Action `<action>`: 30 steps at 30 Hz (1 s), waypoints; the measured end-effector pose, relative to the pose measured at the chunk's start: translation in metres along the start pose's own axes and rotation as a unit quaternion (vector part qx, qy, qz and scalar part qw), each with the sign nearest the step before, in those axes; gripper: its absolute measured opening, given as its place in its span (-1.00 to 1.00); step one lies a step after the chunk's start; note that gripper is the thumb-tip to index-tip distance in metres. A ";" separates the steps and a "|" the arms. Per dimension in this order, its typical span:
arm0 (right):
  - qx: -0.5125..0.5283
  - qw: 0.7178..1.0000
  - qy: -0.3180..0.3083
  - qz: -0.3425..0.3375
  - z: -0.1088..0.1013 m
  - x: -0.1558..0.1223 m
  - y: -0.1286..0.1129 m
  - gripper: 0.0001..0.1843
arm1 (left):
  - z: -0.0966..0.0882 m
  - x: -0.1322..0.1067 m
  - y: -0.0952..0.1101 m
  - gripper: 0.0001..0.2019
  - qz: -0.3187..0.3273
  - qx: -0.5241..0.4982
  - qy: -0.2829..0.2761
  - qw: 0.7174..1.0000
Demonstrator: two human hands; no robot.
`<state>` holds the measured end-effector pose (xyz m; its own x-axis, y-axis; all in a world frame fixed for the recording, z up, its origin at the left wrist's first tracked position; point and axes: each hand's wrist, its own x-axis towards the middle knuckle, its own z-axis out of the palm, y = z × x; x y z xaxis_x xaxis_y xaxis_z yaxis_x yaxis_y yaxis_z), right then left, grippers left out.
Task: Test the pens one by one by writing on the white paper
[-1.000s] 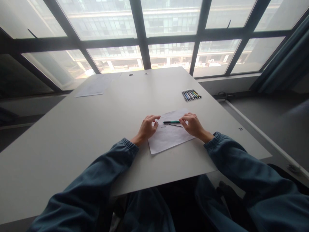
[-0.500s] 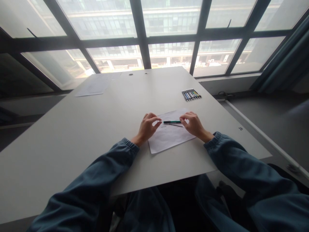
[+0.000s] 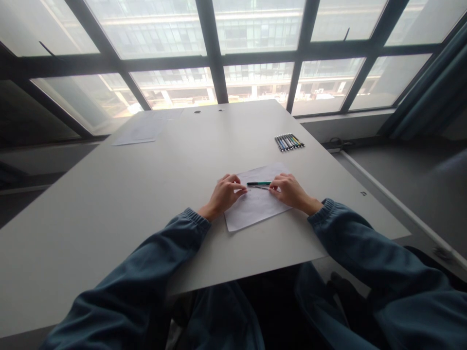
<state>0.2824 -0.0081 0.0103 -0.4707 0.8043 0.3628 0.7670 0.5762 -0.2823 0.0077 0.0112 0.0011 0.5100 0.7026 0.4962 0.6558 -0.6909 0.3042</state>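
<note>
A sheet of white paper (image 3: 255, 211) lies under both hands. On it rests a pen (image 3: 254, 183) with a dark end and a teal barrel, its right part behind my fingers. Just below the pen is a thin dark rod (image 3: 260, 187), like a pen refill. My right hand (image 3: 290, 190) pinches the rod's right end between thumb and fingertips. My left hand (image 3: 226, 193) has its thumb and index finger closed together at the paper, left of the rod. A tiny piece seems to be at those fingertips, too small to make out.
Farther back on the right, several pens or markers (image 3: 289, 142) lie side by side on the white table (image 3: 175, 184). More paper sheets (image 3: 136, 131) are at the far left. Windows (image 3: 259, 29) stand beyond the table, with a dark curtain (image 3: 434, 92) at right.
Both hands have come down slightly toward the paper. The left fingers have closed at the small piece, and the right fingers have moved from the pen's end to the rod's right end.
</note>
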 end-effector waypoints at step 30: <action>0.008 0.998 0.033 -0.061 0.000 -0.001 -0.002 -0.85 | -0.001 0.002 0.006 -0.85 0.030 0.001 0.040 0.999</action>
<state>0.2815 -0.0096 0.0101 -0.5305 0.7170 0.4522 0.6979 0.6722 -0.2471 0.0115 0.0082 0.0046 0.5020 0.6445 0.5767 0.6268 -0.7306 0.2708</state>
